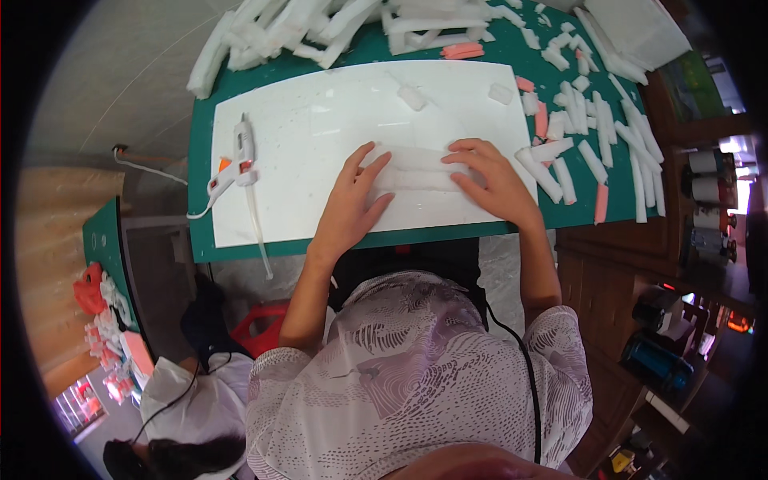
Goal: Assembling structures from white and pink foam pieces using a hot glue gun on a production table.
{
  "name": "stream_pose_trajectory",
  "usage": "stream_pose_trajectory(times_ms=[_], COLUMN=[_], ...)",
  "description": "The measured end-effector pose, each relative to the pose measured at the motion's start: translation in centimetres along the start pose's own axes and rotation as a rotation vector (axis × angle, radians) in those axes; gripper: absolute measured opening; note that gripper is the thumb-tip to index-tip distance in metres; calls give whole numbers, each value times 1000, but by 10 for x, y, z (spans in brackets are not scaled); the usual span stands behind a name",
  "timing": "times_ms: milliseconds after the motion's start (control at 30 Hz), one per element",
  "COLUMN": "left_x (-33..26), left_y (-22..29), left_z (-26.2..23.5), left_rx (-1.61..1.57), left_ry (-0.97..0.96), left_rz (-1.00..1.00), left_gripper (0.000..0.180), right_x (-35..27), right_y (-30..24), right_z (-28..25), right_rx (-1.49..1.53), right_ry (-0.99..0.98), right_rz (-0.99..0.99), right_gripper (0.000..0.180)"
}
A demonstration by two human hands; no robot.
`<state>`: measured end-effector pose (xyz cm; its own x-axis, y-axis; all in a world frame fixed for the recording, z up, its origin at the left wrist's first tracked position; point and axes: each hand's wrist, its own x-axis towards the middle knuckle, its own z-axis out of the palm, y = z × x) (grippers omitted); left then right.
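Note:
Two white foam strips [422,178] lie side by side, left to right, near the front middle of a glossy white board [288,192]. A flatter, translucent-looking white piece [420,157] shows just beyond them. My left hand [352,194] holds the left ends, with thumb and fingers curved around them. At the right ends, my right hand [490,182] grips with bent fingers and its thumb on the near side. The fingers hide both ends of the strips. Farther back on the board are a small white foam block [413,98] and another small block [501,94].
A white hot glue gun [244,148] with a glue stick lies on the board's left. Foam strips [572,108], some pink, litter the green table's [204,172] right side. White foam frames [304,28] are piled at the back. Another person [200,392] is at lower left.

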<state>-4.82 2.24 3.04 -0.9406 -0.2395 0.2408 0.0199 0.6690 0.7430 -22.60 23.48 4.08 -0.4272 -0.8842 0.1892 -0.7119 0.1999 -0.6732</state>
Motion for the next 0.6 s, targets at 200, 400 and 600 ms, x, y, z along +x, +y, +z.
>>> stream_pose_trajectory(times_ms=[200, 400, 600], left_x=[0, 7, 11], left_y=[-4, 6, 10], left_z=[2, -1, -4], left_rx=[38, 107, 13], left_ry=[-34, -46, -135], left_rz=[-9, 40, -91], left_gripper=[54, 58, 57], right_x=[-10, -15, -14], right_y=[-9, -3, 0], right_z=[6, 10, 9], right_rx=[38, 58, 43], right_ry=[-12, -51, -45], right_rz=[13, 25, -12], right_gripper=[39, 44, 43])
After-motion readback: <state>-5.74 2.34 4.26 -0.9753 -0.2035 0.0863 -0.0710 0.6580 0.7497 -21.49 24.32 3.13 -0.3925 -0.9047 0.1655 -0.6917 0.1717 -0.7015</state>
